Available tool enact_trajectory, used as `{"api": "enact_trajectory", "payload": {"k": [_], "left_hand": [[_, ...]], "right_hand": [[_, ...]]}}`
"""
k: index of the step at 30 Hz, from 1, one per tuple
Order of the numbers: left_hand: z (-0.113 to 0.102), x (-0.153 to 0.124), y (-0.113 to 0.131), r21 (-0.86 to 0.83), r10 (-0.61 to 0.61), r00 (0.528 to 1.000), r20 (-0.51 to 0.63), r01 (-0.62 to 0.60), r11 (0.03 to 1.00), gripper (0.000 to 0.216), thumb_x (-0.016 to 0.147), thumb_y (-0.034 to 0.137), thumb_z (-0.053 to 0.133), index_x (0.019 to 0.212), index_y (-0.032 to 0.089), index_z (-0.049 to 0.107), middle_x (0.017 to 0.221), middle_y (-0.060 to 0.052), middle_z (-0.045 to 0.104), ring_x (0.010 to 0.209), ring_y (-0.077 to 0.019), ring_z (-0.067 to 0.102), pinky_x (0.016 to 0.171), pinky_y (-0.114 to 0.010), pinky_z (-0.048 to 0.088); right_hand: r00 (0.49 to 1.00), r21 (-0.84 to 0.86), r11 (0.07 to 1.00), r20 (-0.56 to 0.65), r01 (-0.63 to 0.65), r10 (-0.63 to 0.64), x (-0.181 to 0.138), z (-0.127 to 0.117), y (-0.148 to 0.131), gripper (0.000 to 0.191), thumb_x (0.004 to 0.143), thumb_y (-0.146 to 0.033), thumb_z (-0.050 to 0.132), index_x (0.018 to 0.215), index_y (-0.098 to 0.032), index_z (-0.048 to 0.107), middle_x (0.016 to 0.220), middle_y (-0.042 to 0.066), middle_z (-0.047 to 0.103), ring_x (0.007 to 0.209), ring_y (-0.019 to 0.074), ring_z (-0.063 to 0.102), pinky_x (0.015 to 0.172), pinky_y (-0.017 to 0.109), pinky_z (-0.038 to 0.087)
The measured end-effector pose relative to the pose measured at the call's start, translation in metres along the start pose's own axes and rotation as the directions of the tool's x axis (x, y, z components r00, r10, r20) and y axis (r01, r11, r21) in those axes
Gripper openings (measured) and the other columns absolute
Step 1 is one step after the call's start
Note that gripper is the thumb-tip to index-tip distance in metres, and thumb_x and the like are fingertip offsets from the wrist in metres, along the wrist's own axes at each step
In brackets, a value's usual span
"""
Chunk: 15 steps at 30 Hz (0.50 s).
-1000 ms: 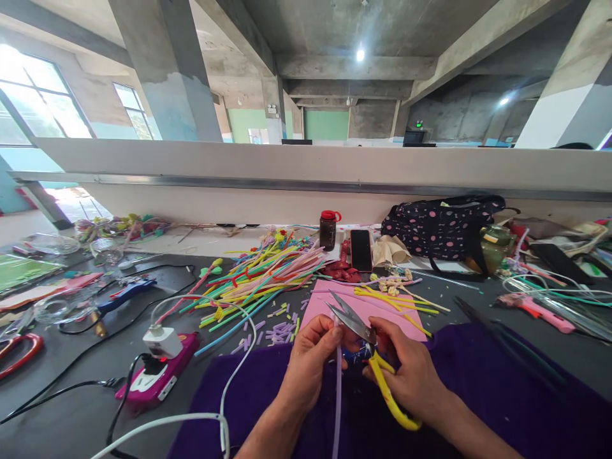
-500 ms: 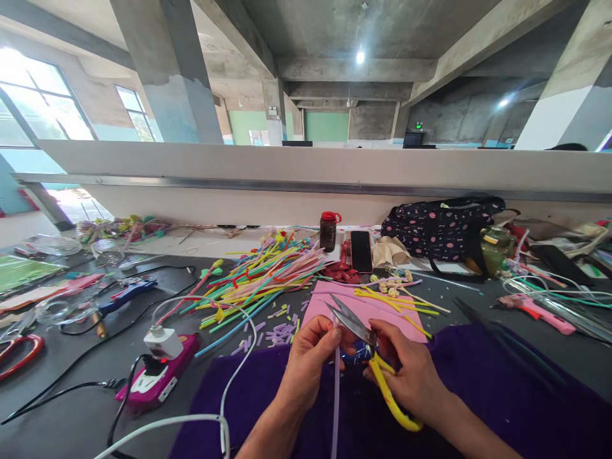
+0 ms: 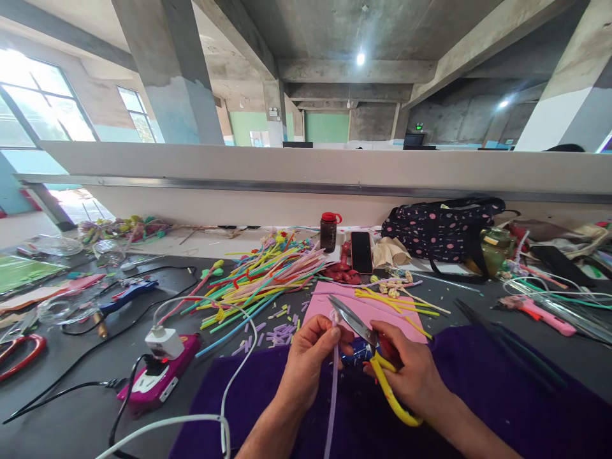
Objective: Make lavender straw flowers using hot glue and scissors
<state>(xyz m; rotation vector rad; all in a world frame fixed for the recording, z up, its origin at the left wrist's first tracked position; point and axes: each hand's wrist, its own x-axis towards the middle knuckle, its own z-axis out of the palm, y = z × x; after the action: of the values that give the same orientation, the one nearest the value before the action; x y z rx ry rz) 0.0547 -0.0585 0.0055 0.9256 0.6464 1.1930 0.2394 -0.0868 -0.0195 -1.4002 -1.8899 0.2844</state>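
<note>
Between thumb and fingers, my left hand [image 3: 310,357] pinches a thin pale purple tube [image 3: 333,401], which hangs down over the dark purple cloth [image 3: 234,395]. Its upper end sticks up a little above my fingertips. My right hand [image 3: 406,366] grips scissors [image 3: 393,398] with yellow handles. Their metal blades point up and left and lie right beside the tube's top end; they look nearly closed. Beneath both hands is a blue shiny object [image 3: 356,352], partly hidden. Behind them lies a pink sheet [image 3: 318,303] with several yellow and purple strips on it.
Short purple cut pieces [image 3: 282,333] lie left of the sheet, near a heap of coloured strips [image 3: 258,277]. At left are a magenta power strip [image 3: 157,376] and a white cable [image 3: 234,376]. A phone [image 3: 361,252], a bottle [image 3: 328,233] and a pink glue gun [image 3: 540,312] stand or lie around.
The scissor blades have closed somewhat at the tube's upper end. The tube's lower end has swung slightly to the left. Both hands stay in nearly the same place.
</note>
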Motion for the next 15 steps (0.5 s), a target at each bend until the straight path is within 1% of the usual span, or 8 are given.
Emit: {"api": "enact_trajectory", "payload": {"k": [3, 7, 9, 11, 15], "left_hand": [[-0.001, 0.000, 0.001, 0.007, -0.007, 1.000, 0.011, 0.007, 1.000, 0.018, 0.072, 0.027, 0.064, 0.069, 0.016, 0.050, 0.071, -0.005, 0.066, 0.054, -0.0114, 0.059, 0.044, -0.018, 0.040], [-0.003, 0.001, 0.003, -0.014, -0.070, 0.997, 0.007, 0.070, 0.997, 0.020, 0.073, 0.031, 0.063, 0.067, 0.014, 0.054, 0.066, -0.005, 0.065, 0.047, -0.0086, 0.055, 0.039, -0.016, 0.034], [-0.005, 0.002, 0.003, -0.028, -0.095, 0.995, 0.018, 0.095, 0.995, 0.021, 0.072, 0.032, 0.063, 0.066, 0.013, 0.057, 0.064, -0.004, 0.064, 0.044, -0.0077, 0.053, 0.038, -0.016, 0.032], [-0.006, 0.002, 0.003, -0.035, -0.103, 0.994, 0.038, 0.104, 0.994, 0.021, 0.072, 0.032, 0.063, 0.066, 0.012, 0.058, 0.064, -0.004, 0.064, 0.044, -0.0074, 0.052, 0.038, -0.017, 0.032], [-0.007, 0.002, 0.002, -0.042, -0.107, 0.992, 0.062, 0.109, 0.993, 0.022, 0.073, 0.032, 0.062, 0.064, 0.012, 0.060, 0.063, -0.005, 0.064, 0.044, -0.0071, 0.051, 0.041, -0.017, 0.032]], "right_hand": [[0.999, 0.075, 0.997, -0.003, -0.034, 0.034, -0.001, -0.001, -0.001, 0.051, 0.071, -0.032, 0.062, 0.118, -0.021, 0.044, 0.084, 0.002, 0.063, 0.063, 0.0155, 0.059, 0.058, 0.026, 0.047], [0.998, 0.233, 0.972, -0.046, -0.034, 0.046, 0.002, -0.006, 0.001, 0.049, 0.075, -0.029, 0.055, 0.121, -0.021, 0.040, 0.082, 0.002, 0.061, 0.067, 0.0155, 0.059, 0.062, 0.025, 0.048], [0.996, 0.264, 0.963, -0.067, -0.045, 0.065, 0.004, -0.008, 0.006, 0.047, 0.077, -0.027, 0.053, 0.121, -0.021, 0.038, 0.082, 0.001, 0.060, 0.068, 0.0148, 0.059, 0.063, 0.025, 0.048], [0.992, 0.245, 0.967, -0.084, -0.069, 0.092, 0.005, -0.011, 0.013, 0.045, 0.078, -0.027, 0.052, 0.120, -0.021, 0.039, 0.084, 0.002, 0.060, 0.069, 0.0146, 0.059, 0.065, 0.025, 0.048], [0.985, 0.105, 0.987, -0.113, -0.119, 0.131, 0.002, -0.018, 0.031, 0.048, 0.076, -0.035, 0.054, 0.121, -0.021, 0.043, 0.091, 0.004, 0.063, 0.077, 0.0177, 0.062, 0.067, 0.026, 0.049]]}}
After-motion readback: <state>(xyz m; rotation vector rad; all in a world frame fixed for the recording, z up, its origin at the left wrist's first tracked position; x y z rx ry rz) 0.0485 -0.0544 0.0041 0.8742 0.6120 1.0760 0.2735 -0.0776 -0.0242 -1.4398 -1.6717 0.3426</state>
